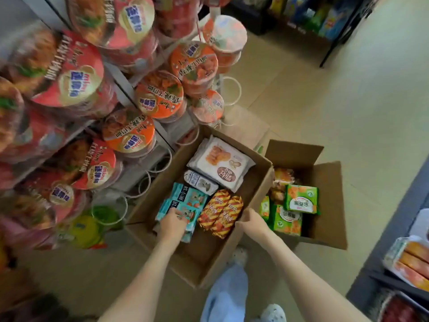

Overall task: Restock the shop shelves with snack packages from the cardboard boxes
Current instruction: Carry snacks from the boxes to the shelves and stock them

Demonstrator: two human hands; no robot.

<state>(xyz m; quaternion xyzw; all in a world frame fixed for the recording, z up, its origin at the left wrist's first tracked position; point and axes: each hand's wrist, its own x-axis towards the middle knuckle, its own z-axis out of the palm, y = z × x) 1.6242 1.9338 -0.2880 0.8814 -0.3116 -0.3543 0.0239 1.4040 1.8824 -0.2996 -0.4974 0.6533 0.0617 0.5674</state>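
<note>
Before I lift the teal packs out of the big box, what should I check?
1. Left hand on the teal snack packs: ok, it lies on the top pack.
2. Grip closed round a pack: cannot tell, the fingers are blurred.
3. Right hand steadying the larger cardboard box: ok, it grips the rim of the right wall.
4. Nothing on top of the teal packs: ok, the striped red-and-yellow packs lie beside them.
5. Flaps clear of the way up: ok, the box is open.
6. Shelf spot for these packs: cannot tell; only instant noodle cups show on the rack.
</note>
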